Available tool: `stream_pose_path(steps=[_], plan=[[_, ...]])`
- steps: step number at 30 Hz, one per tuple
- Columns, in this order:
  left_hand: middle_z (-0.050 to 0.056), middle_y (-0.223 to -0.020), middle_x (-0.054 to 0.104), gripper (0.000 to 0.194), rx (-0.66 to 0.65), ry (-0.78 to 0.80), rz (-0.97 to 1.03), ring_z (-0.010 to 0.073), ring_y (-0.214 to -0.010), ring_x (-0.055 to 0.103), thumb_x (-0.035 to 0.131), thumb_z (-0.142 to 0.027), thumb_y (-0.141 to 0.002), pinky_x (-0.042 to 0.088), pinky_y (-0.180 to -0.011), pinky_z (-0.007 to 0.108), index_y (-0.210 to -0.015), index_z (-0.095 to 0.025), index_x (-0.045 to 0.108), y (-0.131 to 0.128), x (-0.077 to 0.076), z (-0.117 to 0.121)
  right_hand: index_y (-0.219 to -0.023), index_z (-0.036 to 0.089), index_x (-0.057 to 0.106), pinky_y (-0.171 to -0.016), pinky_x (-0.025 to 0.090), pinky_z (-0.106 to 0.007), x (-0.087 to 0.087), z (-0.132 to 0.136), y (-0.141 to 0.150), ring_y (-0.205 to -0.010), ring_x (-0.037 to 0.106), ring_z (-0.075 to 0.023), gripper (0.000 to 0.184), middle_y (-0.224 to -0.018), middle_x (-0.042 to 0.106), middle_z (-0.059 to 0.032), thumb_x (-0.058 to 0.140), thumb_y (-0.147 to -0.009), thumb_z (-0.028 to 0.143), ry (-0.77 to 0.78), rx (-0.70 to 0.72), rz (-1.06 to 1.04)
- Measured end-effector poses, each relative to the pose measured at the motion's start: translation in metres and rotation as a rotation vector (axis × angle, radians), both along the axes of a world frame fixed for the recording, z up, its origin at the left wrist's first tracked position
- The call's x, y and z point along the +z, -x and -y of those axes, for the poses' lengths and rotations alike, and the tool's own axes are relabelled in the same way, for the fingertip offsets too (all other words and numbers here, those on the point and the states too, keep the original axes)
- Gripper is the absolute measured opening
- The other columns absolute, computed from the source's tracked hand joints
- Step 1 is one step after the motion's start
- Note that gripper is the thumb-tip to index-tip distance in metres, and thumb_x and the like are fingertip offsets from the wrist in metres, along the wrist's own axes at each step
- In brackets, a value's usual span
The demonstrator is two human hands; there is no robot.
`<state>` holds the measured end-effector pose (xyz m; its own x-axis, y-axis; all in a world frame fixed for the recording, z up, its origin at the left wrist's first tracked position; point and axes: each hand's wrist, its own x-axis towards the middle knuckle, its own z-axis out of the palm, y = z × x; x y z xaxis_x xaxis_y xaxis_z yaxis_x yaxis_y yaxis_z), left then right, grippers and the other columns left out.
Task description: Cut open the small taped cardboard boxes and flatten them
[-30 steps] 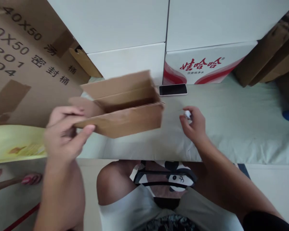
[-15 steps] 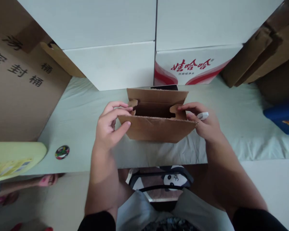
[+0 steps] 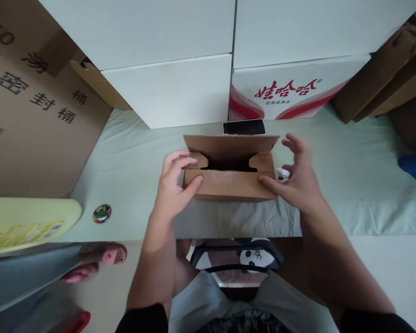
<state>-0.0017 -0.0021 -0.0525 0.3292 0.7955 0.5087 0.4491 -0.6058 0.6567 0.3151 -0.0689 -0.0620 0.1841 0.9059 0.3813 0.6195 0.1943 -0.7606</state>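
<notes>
A small brown cardboard box [image 3: 234, 185] stands upright in front of me, its back flap raised and its front flap folded inward over part of the opening. My left hand [image 3: 175, 182] grips its left end, thumb on the front flap and fingers over the left side flap. At the right corner, my right hand [image 3: 300, 178] presses its thumb on the front flap, while its upper fingers stand apart from the cardboard. A small white object [image 3: 283, 173], its kind unclear, is tucked within the right hand. The inside of the box is dark.
A phone [image 3: 243, 127] lies behind the box, before stacked white cartons [image 3: 169, 92]. Large cardboard boxes stand left and right. A yellow-green bottle [image 3: 31, 222] and a round badge [image 3: 101, 213] are at left. Another person's feet [image 3: 113, 255] show below.
The front flap has folded inward over the opening. My right hand has let go of the right side flap, raised its fingers and brought its thumb onto the front flap.
</notes>
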Motion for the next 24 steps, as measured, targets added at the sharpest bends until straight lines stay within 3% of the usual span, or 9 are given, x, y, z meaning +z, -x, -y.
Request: stream_pose_path(steps=[3, 6, 10, 14, 16, 20, 24], plan=[[0.013, -0.148, 0.054, 0.04, 0.018, -0.067, -0.034, 0.0295, -0.143, 0.058, 0.069, -0.025, -0.096, 0.055, -0.119, 0.053, -0.135, -0.028, 0.062, -0.003, -0.004, 0.001, -0.166, 0.032, 0.027, -0.072, 0.059, -0.035, -0.004, -0.002, 0.003, -0.154, 0.047, -0.0411, 0.104, -0.166, 0.044, -0.0174, 0.084, -0.08, 0.05, 0.122, 0.133, -0.061], [0.014, -0.156, 0.048, 0.048, 0.031, -0.052, -0.073, 0.0319, -0.15, 0.052, 0.066, -0.027, -0.097, 0.052, -0.122, 0.056, -0.144, -0.029, 0.056, 0.0, -0.005, 0.002, -0.155, 0.029, 0.045, -0.063, 0.054, -0.03, -0.001, -0.001, 0.005, -0.141, 0.061, -0.038, 0.088, -0.149, 0.062, -0.0153, 0.085, -0.079, 0.049, 0.122, 0.107, -0.121], [0.016, -0.162, 0.043, 0.06, 0.079, -0.031, -0.08, 0.0341, -0.154, 0.048, 0.07, -0.035, -0.095, 0.055, -0.118, 0.054, -0.15, -0.03, 0.049, 0.003, -0.005, 0.002, -0.13, 0.025, 0.062, -0.055, 0.048, -0.025, 0.006, -0.001, 0.008, -0.125, 0.071, -0.0315, 0.06, -0.141, 0.068, -0.014, 0.085, -0.078, 0.043, 0.11, 0.107, -0.147], [0.015, -0.158, 0.054, 0.052, 0.047, -0.051, -0.098, 0.0325, -0.15, 0.054, 0.069, -0.029, -0.095, 0.053, -0.12, 0.054, -0.146, -0.027, 0.056, 0.003, -0.001, 0.001, -0.118, 0.023, 0.067, -0.055, 0.049, -0.026, 0.008, -0.002, 0.008, -0.11, 0.075, -0.0276, 0.046, -0.138, 0.072, -0.0142, 0.084, -0.079, 0.04, 0.093, 0.134, -0.11], [0.014, -0.152, 0.061, 0.044, 0.011, -0.07, -0.112, 0.0314, -0.147, 0.058, 0.068, -0.025, -0.096, 0.052, -0.122, 0.054, -0.14, -0.025, 0.063, 0.002, 0.002, 0.002, -0.111, 0.022, 0.07, -0.061, 0.055, -0.029, 0.008, -0.003, 0.007, -0.106, 0.077, -0.0268, 0.036, -0.134, 0.075, -0.0131, 0.083, -0.082, 0.04, 0.043, 0.177, -0.08], [0.01, -0.143, 0.072, 0.026, -0.047, -0.048, -0.117, 0.0298, -0.142, 0.064, 0.066, -0.024, -0.098, 0.054, -0.121, 0.054, -0.122, -0.023, 0.074, 0.0, 0.005, 0.001, -0.094, 0.023, 0.076, -0.094, 0.063, -0.045, 0.007, -0.004, 0.007, -0.116, 0.077, -0.0285, 0.016, -0.125, 0.079, -0.0101, 0.081, -0.087, 0.036, -0.087, 0.22, -0.031], [0.007, -0.131, 0.078, 0.018, -0.098, -0.034, -0.088, 0.0283, -0.134, 0.07, 0.066, -0.024, -0.1, 0.058, -0.118, 0.053, -0.108, -0.024, 0.082, -0.001, 0.004, 0.0, -0.088, 0.024, 0.081, -0.102, 0.063, -0.05, 0.006, -0.004, 0.008, -0.115, 0.077, -0.0291, 0.012, -0.126, 0.079, -0.0093, 0.08, -0.088, 0.036, -0.066, 0.195, -0.029]])
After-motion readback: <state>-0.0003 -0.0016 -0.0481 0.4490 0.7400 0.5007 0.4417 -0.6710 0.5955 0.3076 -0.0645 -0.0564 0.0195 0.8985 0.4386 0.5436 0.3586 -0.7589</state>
